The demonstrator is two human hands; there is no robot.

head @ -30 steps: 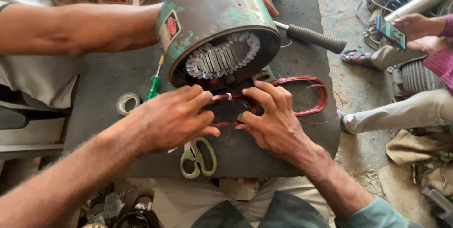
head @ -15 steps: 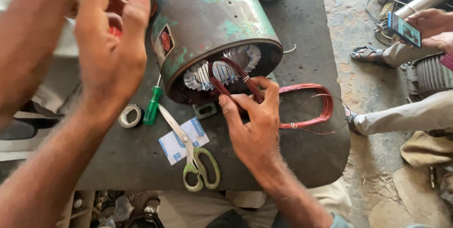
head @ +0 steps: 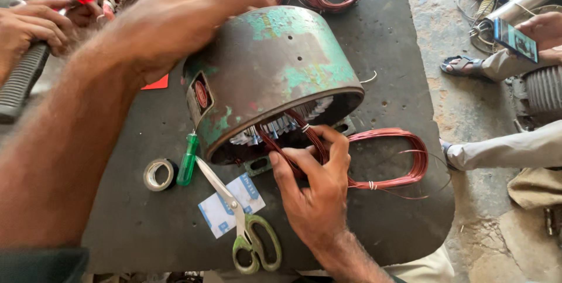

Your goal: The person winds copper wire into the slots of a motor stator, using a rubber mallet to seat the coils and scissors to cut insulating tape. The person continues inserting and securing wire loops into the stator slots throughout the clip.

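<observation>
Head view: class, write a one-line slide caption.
Right hand feeds red copper coil into green motor housing; left hand steadies its top.

Left hand (head: 193, 8) raised, right hand (head: 313, 192) pinching.

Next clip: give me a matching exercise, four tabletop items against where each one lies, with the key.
Things:
1. scissors
2. roll of tape
3. green-handled screwdriver
4. red wire coil

Places:
A. right of the motor housing, running into its opening under the right hand
B. farthest left, lying flat on the dark table
C. lying across a white and blue card
D. between the tape and the housing, tip toward the housing

Pairs: 1-C, 2-B, 3-D, 4-A
</observation>
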